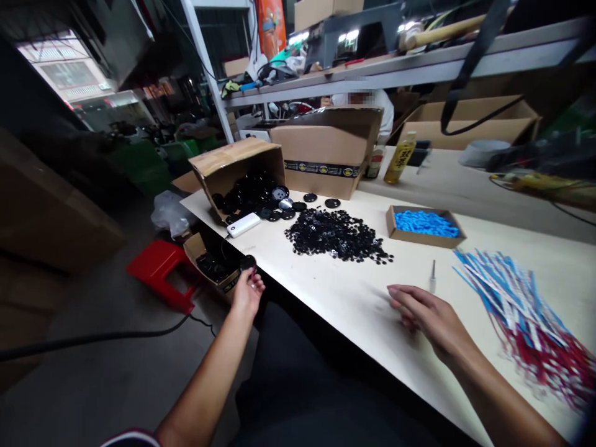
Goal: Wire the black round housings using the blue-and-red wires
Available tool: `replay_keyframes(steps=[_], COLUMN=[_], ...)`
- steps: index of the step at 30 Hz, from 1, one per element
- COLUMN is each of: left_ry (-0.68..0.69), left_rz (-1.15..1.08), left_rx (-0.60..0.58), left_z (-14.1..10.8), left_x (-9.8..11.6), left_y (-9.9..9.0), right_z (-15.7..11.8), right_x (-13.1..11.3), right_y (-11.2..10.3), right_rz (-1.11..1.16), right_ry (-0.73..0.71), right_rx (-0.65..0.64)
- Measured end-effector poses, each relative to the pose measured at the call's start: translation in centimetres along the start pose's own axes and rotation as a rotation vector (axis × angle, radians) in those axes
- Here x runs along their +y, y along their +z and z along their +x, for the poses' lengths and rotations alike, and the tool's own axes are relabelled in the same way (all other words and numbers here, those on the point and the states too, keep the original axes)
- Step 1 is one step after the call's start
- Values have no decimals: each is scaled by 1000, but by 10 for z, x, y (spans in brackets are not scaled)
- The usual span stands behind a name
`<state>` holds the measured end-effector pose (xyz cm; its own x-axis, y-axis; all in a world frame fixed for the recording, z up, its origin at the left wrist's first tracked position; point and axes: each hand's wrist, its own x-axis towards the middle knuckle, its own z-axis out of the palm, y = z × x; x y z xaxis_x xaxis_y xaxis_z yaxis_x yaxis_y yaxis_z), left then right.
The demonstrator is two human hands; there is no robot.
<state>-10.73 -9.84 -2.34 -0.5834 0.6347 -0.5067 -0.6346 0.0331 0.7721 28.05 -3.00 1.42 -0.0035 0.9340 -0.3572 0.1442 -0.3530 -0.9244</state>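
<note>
At the table's near left edge, my left hand [248, 292] is closed on a black round disc [248, 262], with a bit of dark red showing at its fingers. Below and beyond it stands a small carton [227, 284] with black parts inside. My right hand [421, 313] hovers over the white tabletop [326, 292], slightly blurred, its fingers loosely bent and nothing seen in them. Nearest to it are a thin screwdriver-like tool [433, 276] and a bundle of blue, white and red wires [521, 316]. A heap of small black round parts [335, 234] lies farther back.
A tipped carton [237, 155] spills black discs [251, 192] beside a white power bank-like block [244, 225]. Blue pieces [423, 223] fill a shallow box [400, 234]. A yellow bottle [401, 158] stands behind. A red stool [161, 270] is at left. A person [384, 112] sits beyond the cartons.
</note>
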Motion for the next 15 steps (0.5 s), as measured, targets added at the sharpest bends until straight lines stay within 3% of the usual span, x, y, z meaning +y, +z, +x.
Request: replay_keyframes(steps=[7,12,15], left_ry=[106,151,144], left_rz=[-170,-158,-100], left_rx=[385,488,492], left_z=[81,122,129], left_x=[50,80,80], left_y=[-39,-50,-53], right_z=[15,18,15], right_x=[14,28,30], right_y=[-15,-26,-25], right_rz=[23,74,36], right_ry=[29,-57,-79], right_rx=[133,196,253])
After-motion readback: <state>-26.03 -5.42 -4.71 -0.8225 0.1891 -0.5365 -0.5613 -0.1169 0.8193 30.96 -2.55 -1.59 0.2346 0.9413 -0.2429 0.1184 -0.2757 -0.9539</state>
